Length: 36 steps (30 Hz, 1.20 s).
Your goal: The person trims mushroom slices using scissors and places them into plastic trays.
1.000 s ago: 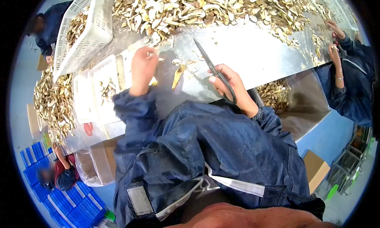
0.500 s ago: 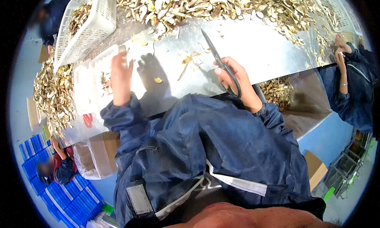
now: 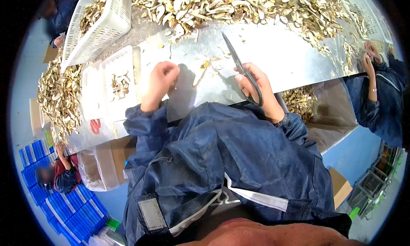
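My right hand point(image 3: 256, 81) is wrapped round the handles of dark scissors point(image 3: 232, 49), whose blades point up and away over the metal table point(image 3: 277, 49). Over the table to the left, my left hand point(image 3: 161, 81) has its fingers curled together; a tiny pale bit shows at its fingertips, too small to name. Between my hands lie a long pale dried slice point(image 3: 200, 75) and small scraps. Beyond them spreads a large heap of dried slices, like mushroom point(image 3: 239, 6). Left of my left hand, a white tray point(image 3: 133, 60) holds a few slices.
A white perforated basket point(image 3: 100, 38) with slices stands at the upper left, another heap point(image 3: 60, 98) below it. An open lined box of pieces point(image 3: 333, 117) sits below the table edge at right. Other people are at the right edge, upper left and lower left.
My left hand went left to the white tray with its fingers apart, then came back right and curled. My right hand still holds the scissors, nearly in place.
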Each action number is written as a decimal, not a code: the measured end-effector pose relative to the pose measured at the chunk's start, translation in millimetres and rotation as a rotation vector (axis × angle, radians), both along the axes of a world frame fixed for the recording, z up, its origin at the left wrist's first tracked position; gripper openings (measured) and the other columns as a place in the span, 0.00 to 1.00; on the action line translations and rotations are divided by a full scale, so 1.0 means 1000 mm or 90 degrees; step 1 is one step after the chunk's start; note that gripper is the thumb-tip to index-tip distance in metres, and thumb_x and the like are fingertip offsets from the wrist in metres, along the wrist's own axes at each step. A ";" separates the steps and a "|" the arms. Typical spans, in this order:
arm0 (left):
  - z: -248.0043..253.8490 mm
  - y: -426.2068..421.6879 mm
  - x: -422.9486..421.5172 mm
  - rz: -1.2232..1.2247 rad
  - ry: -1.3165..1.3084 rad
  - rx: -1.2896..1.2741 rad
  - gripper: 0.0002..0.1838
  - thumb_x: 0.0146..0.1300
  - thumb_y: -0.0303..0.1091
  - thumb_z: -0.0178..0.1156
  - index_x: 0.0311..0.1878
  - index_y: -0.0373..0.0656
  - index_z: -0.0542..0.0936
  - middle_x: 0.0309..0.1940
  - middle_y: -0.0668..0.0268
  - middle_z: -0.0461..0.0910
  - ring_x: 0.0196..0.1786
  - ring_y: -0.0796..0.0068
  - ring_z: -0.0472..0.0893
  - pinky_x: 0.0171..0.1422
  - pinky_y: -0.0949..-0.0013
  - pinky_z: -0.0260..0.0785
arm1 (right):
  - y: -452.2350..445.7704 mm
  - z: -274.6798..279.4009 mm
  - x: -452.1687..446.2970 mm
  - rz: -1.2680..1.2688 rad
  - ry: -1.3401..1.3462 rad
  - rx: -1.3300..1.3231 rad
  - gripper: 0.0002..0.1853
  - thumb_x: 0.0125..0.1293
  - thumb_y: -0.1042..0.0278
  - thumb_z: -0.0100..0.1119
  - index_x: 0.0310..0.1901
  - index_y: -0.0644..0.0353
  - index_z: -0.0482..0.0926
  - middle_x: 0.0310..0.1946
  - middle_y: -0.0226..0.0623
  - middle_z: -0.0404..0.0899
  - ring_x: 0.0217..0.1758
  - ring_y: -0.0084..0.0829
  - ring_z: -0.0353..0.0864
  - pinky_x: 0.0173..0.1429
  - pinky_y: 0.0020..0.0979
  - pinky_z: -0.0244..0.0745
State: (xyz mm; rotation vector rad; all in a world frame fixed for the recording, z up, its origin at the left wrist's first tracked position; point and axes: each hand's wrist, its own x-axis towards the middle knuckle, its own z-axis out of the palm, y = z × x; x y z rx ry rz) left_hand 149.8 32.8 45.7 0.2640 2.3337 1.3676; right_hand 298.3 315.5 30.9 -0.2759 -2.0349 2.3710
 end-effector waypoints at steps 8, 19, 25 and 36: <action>-0.014 0.048 -0.074 0.017 0.526 -0.245 0.13 0.65 0.37 0.64 0.46 0.38 0.80 0.41 0.56 0.80 0.44 0.57 0.81 0.50 0.58 0.74 | 0.001 0.003 0.002 -0.001 0.004 -0.012 0.13 0.72 0.65 0.65 0.52 0.61 0.79 0.24 0.20 0.70 0.21 0.12 0.64 0.26 0.19 0.57; -0.005 0.024 -0.040 0.103 0.107 0.057 0.09 0.67 0.31 0.63 0.45 0.36 0.80 0.34 0.66 0.84 0.33 0.79 0.80 0.38 0.77 0.70 | 0.004 0.005 0.002 0.033 -0.006 -0.012 0.14 0.72 0.63 0.65 0.52 0.62 0.78 0.26 0.22 0.70 0.23 0.14 0.65 0.27 0.21 0.58; -0.002 0.008 -0.082 0.221 -0.015 0.284 0.14 0.72 0.26 0.56 0.58 0.32 0.74 0.39 0.62 0.83 0.34 0.80 0.79 0.34 0.77 0.72 | 0.003 0.007 0.002 0.033 -0.002 -0.019 0.14 0.72 0.63 0.65 0.52 0.61 0.78 0.25 0.21 0.70 0.22 0.13 0.64 0.26 0.20 0.58; -0.047 0.005 -0.172 0.215 0.234 0.068 0.15 0.58 0.32 0.62 0.47 0.37 0.82 0.32 0.62 0.83 0.29 0.72 0.78 0.35 0.69 0.71 | 0.004 0.008 0.003 0.025 -0.001 -0.006 0.12 0.73 0.67 0.61 0.54 0.62 0.77 0.22 0.21 0.68 0.21 0.13 0.63 0.28 0.19 0.58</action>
